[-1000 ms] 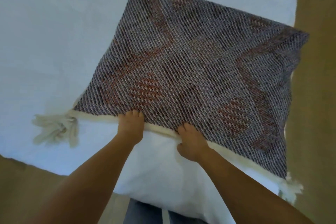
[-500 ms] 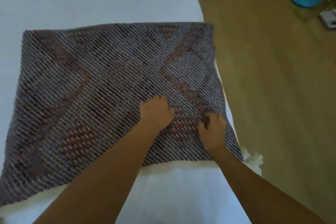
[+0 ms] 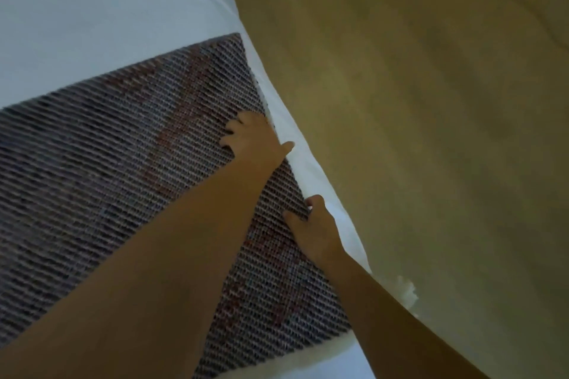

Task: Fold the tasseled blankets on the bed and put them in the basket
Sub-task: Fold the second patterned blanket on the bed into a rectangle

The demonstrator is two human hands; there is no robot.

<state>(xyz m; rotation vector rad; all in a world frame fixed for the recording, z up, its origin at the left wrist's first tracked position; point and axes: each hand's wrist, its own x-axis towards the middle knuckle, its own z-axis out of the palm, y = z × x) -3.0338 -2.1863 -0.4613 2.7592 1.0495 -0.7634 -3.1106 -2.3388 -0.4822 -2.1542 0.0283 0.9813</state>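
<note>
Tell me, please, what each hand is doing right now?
Left hand: fingers curled on the blanket; grip unclear.
Right hand: pinching the blanket's edge.

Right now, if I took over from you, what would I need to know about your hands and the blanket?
Left hand: fingers curled into the blanket near its right edge.
Right hand: pinches that same edge, nearer the body.
Blanket: lies flat on the bed, close to the bed's right side, with a white tassel poking out at the near corner.
Done: the blanket is laid out; how many folds it has I can't tell.
Left: finish folding it, then put it in the basket, which is not in view.
</note>
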